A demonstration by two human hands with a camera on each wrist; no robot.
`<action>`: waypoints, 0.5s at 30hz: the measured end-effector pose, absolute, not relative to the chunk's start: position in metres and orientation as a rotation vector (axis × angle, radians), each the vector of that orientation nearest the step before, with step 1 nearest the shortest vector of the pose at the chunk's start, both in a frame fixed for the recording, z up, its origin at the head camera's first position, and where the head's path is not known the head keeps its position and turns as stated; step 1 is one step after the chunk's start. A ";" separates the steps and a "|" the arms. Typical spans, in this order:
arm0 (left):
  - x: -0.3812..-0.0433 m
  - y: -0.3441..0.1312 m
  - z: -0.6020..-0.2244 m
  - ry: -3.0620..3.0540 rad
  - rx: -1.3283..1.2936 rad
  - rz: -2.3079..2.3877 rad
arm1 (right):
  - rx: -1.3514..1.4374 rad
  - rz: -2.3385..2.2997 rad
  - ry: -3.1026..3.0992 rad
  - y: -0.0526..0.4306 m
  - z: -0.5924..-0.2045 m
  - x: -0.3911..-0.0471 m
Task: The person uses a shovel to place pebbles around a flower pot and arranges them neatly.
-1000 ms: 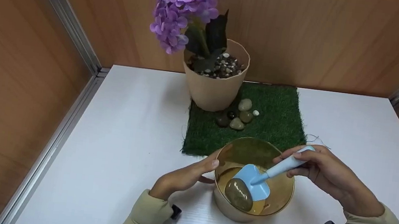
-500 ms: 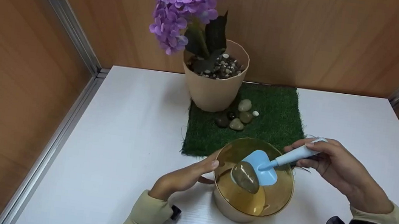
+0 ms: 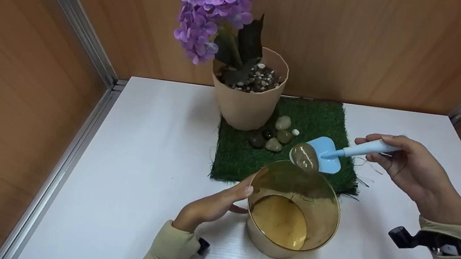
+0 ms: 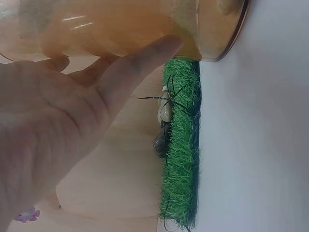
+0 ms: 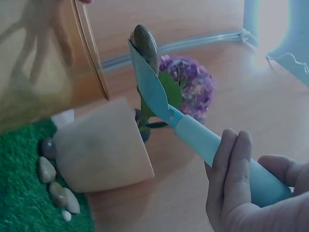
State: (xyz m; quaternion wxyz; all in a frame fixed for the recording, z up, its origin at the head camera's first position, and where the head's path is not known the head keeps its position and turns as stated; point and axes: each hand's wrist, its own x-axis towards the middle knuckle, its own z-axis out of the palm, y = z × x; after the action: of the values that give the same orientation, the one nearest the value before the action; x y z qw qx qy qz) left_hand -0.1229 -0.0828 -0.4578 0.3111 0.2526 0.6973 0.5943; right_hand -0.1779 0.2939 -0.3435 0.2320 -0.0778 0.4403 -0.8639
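Observation:
A light-blue toy shovel point(image 3: 326, 154) is held by its handle in my right hand point(image 3: 418, 177), fingers and thumb around it. On its blade rides a large brown-grey stone point(image 3: 305, 156), raised over the far rim of the amber see-through bucket point(image 3: 275, 251). In the right wrist view the stone point(image 5: 145, 47) lies on the tilted blade point(image 5: 148, 79). My left hand point(image 3: 215, 202) rests along the left side of the bucket, its thumb near the rim. The left wrist view shows the fingers point(image 4: 140, 63) stretched out against the wall. Inside the bucket only its floor is seen.
Behind the bucket lies a green turf mat point(image 3: 320, 118). On it stand a beige flowerpot point(image 3: 246, 107) with purple flowers point(image 3: 217, 0) and several small stones point(image 3: 274, 144) beside the pot. Wooden panels point(image 3: 377, 46) border the white table point(image 3: 144, 149).
My right hand has lifted the shovel with the stone up out of the bucket, moving away from me and rightward to beyond the rim. My left hand and the bucket have stayed put.

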 end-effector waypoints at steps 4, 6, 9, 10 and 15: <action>-0.123 -0.083 -0.457 1.843 0.667 1.567 | -0.098 -2.463 1.224 0.299 -0.347 -0.188; -0.123 -0.083 -0.457 1.841 0.666 1.565 | -0.030 -2.499 1.239 0.300 -0.351 -0.194; -0.123 -0.082 -0.457 1.837 0.667 1.564 | 0.079 -2.561 1.228 0.302 -0.359 -0.203; -0.123 -0.082 -0.458 1.835 0.668 1.564 | 0.113 -2.579 1.216 0.302 -0.362 -0.206; -0.123 -0.083 -0.459 1.808 0.665 1.575 | 0.194 -2.652 1.155 0.300 -0.382 -0.225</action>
State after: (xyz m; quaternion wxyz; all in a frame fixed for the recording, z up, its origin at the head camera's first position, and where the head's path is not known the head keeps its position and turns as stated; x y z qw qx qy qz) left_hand -0.1230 -0.0825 -0.4587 0.3209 0.2530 0.6882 0.5995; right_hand -0.2247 0.3002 -0.3825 0.1208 0.0663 0.3954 -0.9081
